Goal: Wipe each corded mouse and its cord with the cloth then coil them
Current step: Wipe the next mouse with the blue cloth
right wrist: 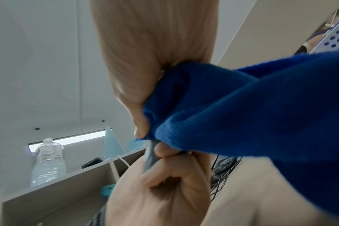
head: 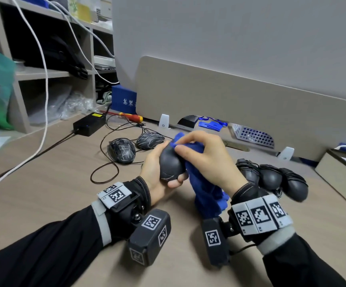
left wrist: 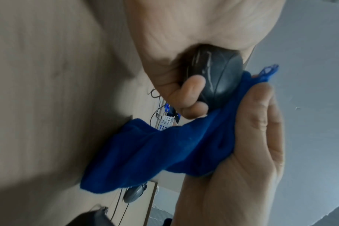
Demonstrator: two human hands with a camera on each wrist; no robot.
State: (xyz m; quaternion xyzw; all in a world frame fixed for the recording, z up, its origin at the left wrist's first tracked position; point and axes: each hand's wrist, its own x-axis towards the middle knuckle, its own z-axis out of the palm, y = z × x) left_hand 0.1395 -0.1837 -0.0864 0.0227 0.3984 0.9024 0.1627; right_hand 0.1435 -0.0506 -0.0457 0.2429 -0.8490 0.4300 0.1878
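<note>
Dark grey corded mouse (head: 171,163) sits raised above the wooden desk (head: 64,193), gripped in the left hand (head: 157,172); the right hand (head: 205,160) pinches a blue fleece cloth (head: 206,191) against its front end.

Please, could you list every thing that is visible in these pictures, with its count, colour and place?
held mouse: 1, dark grey, in left hand
cloth: 1, blue, against held mouse
uncoiled mice: 2, black, far left of desk
coiled mice: 3, dark grey, right of hands
power brick: 1, black, far left
screwdriver: 1, red-yellow, beside divider
basket: 1, white-blue, beside divider
left hand: grips mouse
right hand: holds cloth
</note>
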